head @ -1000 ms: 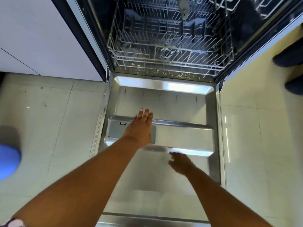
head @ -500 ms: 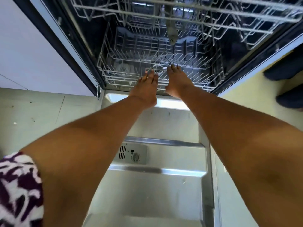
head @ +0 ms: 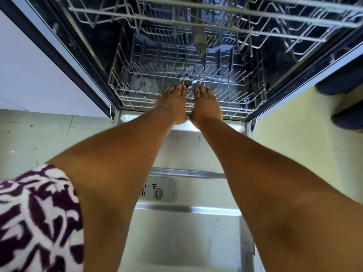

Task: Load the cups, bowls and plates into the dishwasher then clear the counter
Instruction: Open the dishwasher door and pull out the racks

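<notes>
Both hands had advanced from the door (head: 186, 242) onto the lower rack (head: 137, 91): left hand (head: 173, 104) and right hand (head: 205, 105) lay flat, fingers (head: 176, 91) straight, clamping nothing. It sat empty inside the dishwasher (head: 110, 42). Uncurled fingers could slip on pulling.

Two wire racks in there, lower rack (head: 225, 75) and upper rack (head: 255, 20), one door (head: 186, 242), one dispenser (head: 158, 190), plus two hands: left hand (head: 173, 102), right hand (head: 205, 104).
</notes>
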